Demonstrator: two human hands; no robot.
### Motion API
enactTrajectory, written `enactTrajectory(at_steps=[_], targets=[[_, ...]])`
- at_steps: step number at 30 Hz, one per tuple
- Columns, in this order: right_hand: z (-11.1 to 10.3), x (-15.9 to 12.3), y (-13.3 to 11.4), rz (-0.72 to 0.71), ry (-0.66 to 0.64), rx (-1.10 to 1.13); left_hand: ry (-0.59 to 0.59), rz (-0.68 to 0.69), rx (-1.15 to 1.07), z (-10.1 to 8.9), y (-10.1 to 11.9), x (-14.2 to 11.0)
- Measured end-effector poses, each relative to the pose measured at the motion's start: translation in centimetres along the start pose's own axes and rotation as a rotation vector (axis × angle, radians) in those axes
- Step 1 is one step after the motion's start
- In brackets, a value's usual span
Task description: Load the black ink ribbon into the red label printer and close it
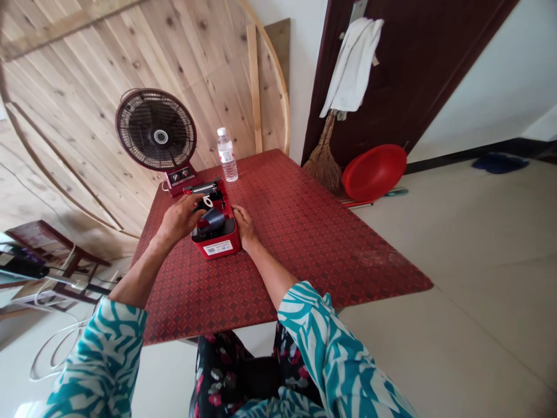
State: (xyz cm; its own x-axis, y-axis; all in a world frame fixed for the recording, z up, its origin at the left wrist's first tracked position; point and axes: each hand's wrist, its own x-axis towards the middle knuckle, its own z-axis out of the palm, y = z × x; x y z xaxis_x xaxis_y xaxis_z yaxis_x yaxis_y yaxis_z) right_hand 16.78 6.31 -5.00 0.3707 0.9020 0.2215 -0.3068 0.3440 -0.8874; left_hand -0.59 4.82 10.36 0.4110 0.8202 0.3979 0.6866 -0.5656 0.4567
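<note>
A small red machine with a black front top and a white label stands on the table, its upper side open; it looks like a label printer. Inside lies a dark, shiny ribbon roll, with a white ring-shaped core showing behind it. My left hand reaches over the machine's left side, its fingers bent round the edge of the dark roll; the fingertips are partly hidden. Against the machine's right wall rests my right hand, fingers stretched forward along it, holding nothing.
The patterned red table carries a fan and a water bottle behind the machine. Beyond its right side are a broom and a red basin. At left stand a chair and loose cables.
</note>
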Motion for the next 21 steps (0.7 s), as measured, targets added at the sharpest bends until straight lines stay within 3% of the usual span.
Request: enactTrajectory(at_steps=[4,7,10,15,19,21], targets=[[-0.1,-0.1,-0.1,0.093,-0.015,0.066,0.189,-0.228,-0.496,-1.3,-4.9,-3.7],[-0.1,-0.3,-0.2,0.12,-0.001,0.089,0.328,-0.339,-0.631,-0.5,-8.3,-6.6],[-0.1,-0.4,-0.4,0.128,0.01,0.086,0.349,-0.432,-0.641,1.4,-10.0,-8.5],[0.0,-0.5,-0.6,0.13,0.022,0.078,0.363,-0.511,-0.556,3.9,-10.3,-9.4],[0.0,-0.5,-0.5,0.126,0.027,0.084,0.323,-0.527,-0.455,3.3,-10.6,-9.7],[-0.1,-0.5,-0.3,0.125,0.027,0.074,0.364,-0.551,-0.384,2.4,-11.0,-9.5]])
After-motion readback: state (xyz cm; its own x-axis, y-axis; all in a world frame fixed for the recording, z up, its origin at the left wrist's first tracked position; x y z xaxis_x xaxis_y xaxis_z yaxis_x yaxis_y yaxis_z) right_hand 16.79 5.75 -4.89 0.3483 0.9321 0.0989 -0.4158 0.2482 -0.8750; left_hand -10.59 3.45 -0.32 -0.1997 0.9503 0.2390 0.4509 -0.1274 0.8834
